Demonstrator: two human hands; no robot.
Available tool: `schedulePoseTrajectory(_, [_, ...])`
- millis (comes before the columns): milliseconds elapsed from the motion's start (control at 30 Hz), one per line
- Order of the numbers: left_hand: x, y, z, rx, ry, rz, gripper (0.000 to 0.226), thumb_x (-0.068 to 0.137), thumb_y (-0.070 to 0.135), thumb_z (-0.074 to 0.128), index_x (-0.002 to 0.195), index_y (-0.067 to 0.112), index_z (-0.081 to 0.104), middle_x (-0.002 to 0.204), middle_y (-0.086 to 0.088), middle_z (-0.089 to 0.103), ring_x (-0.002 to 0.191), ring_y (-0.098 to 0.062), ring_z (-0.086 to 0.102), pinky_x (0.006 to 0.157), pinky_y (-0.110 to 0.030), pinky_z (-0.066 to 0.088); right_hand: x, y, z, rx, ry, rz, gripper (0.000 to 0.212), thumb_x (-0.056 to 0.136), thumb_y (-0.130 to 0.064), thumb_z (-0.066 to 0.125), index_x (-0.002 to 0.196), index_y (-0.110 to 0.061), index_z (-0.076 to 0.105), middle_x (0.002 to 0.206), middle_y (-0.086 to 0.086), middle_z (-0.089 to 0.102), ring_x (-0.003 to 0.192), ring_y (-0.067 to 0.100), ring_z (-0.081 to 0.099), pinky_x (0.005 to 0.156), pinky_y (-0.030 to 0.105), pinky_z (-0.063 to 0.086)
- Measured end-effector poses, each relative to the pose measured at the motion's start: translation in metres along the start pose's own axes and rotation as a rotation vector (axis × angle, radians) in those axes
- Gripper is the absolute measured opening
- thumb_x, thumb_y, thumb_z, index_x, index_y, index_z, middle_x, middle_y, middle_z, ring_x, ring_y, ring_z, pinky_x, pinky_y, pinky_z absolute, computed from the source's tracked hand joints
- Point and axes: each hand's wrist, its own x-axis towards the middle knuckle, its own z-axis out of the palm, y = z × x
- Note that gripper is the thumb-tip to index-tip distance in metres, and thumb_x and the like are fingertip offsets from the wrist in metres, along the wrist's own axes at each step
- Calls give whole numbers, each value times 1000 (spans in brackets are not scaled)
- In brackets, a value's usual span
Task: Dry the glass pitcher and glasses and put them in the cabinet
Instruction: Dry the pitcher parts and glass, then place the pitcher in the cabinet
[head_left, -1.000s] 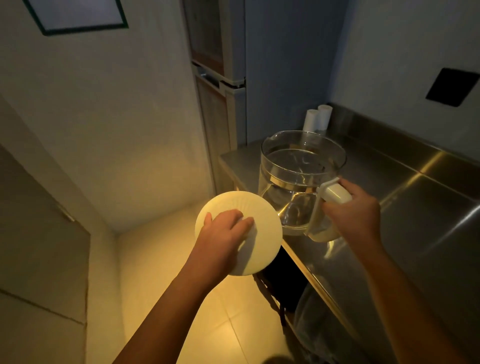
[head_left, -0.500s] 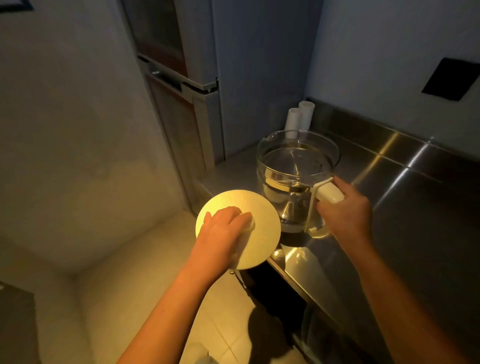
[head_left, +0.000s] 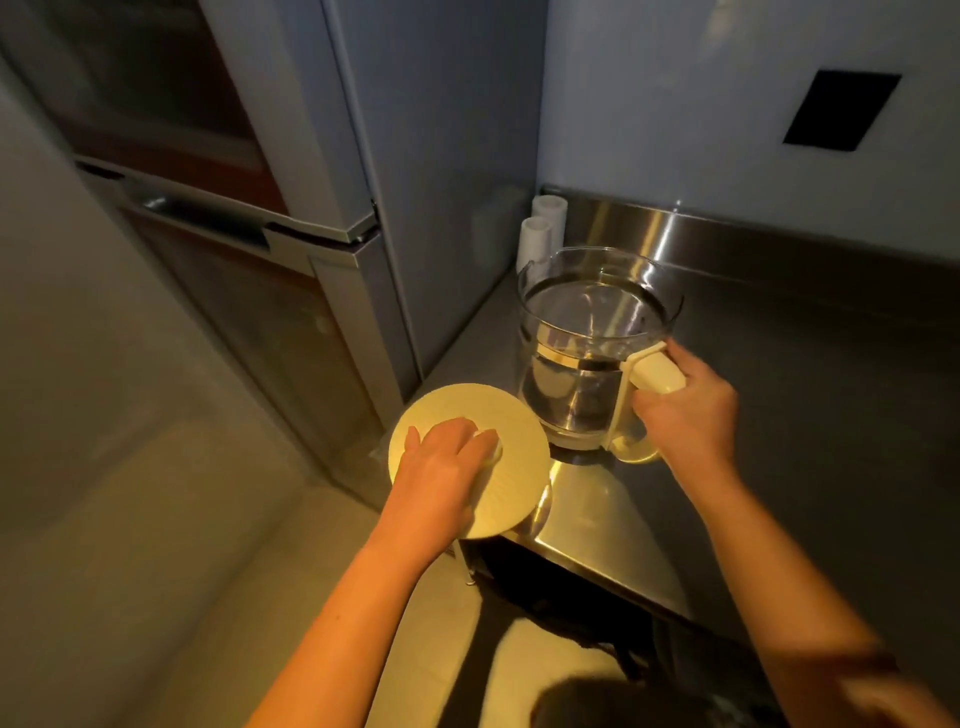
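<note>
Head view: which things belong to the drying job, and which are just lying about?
Job: glass pitcher, gripped at its handle by the right hand; cream lid, held by the left hand.
Lying about: two white cylinders in the corner; refrigerator; steel counter.

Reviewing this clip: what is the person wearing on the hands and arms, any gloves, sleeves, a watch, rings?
Nothing shows: the left hand and right hand are bare, with no gloves, rings or watch. Both forearms are uncovered, no sleeve in view. The right arm blurs near the lower right corner, so a sleeve there cannot be ruled out.
</note>
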Motion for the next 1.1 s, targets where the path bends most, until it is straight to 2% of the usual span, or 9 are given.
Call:
schedulePoseTrajectory(67, [14, -10, 6, -25, -35, 24, 65, 73, 11, 70, 132, 20, 45, 132, -4, 44, 122, -24, 38, 105, -46, 28, 8, -2, 7, -4, 12, 19, 65, 79, -13, 70, 137, -21, 42, 130, 8, 51, 112, 27, 51, 84, 37, 49])
schedulePoseTrajectory(200, [47, -30, 24, -92, 5, 90, 53, 72, 2, 69, 121, 17, 56, 118, -7, 54, 108, -29, 50, 90, -46, 38, 29, -2, 24, -10, 56, 34, 64, 80, -14, 69, 138, -21, 41, 130, 11, 50, 113, 28, 50, 81, 34, 48])
schedulePoseTrajectory(333, [73, -44, 37, -130, -33, 90, 51, 81, 2, 59, 129, 18, 50, 127, -5, 48, 116, -25, 43, 98, -45, 35, 52, 2, 36, 12, 103, 69, 64, 79, -16, 70, 137, -20, 43, 126, 12, 54, 108, 27, 52, 82, 38, 49])
schedulePoseTrajectory(500, [99, -63, 52, -126, -31, 157, 48, 71, -3, 68, 117, 10, 59, 111, -13, 59, 99, -34, 57, 79, -47, 45, 72, 5, 51, 45, 147, 87, 63, 80, -13, 70, 137, -18, 43, 125, 12, 54, 99, 19, 50, 82, 34, 46])
schedulePoseTrajectory(700, [107, -74, 69, -178, -74, 218, 51, 67, -7, 72, 114, 11, 61, 107, -12, 61, 96, -34, 60, 77, -54, 50, 80, 4, 68, 72, 140, 105, 63, 80, -11, 69, 137, -18, 44, 123, 8, 55, 94, 12, 47, 79, 24, 42])
schedulePoseTrajectory(833, [110, -85, 69, -166, -82, 258, 56, 62, -6, 76, 113, 11, 61, 106, -12, 63, 95, -33, 62, 75, -54, 52, 82, -1, 80, 103, 132, 96, 63, 80, -11, 70, 137, -19, 43, 112, -1, 53, 95, 11, 48, 80, 23, 42])
schedulePoseTrajectory(933, [107, -90, 71, -154, -83, 321, 57, 61, -3, 74, 114, 13, 59, 106, -11, 62, 97, -31, 61, 77, -53, 51, 82, -6, 90, 101, 139, 77, 62, 80, -13, 69, 136, -20, 44, 113, -2, 54, 95, 9, 49, 80, 21, 40])
schedulePoseTrajectory(1000, [105, -89, 71, -181, -137, 322, 51, 71, 2, 66, 118, 17, 55, 115, -7, 58, 107, -28, 55, 90, -53, 44, 80, -11, 98, 106, 135, 81, 62, 81, -13, 68, 137, -21, 44, 119, 1, 56, 96, 9, 49, 80, 20, 40])
schedulePoseTrajectory(1100, [105, -80, 67, -485, -285, 15, 28, 95, 25, 46, 123, 26, 52, 135, 3, 45, 132, -24, 28, 112, -46, 17, 75, -18, 108, 115, 131, 76, 62, 81, -13, 68, 137, -20, 43, 119, 0, 55, 99, 9, 50, 80, 19, 41])
